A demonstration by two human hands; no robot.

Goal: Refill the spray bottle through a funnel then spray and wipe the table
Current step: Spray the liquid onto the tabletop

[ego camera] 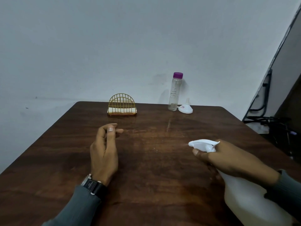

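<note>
My right hand [228, 158] grips the white spray bottle [244, 196] at its neck, a finger on the trigger, the nozzle [192, 143] pointing left over the dark wooden table [146, 176]. A faint mist leaves the nozzle, and fine droplets lie on the wood in the middle. My left hand [104, 150] hovers over the table's left half, fingers loosely curled, holding nothing. A clear bottle with a purple cap [175, 92] stands at the back edge, nearly empty. The white funnel [185, 108] lies upside down just right of it.
A gold wire napkin holder [121, 105] with white napkins stands at the back centre. The table butts against a pale wall. Dark cables and a frame [267, 121] are off the right side.
</note>
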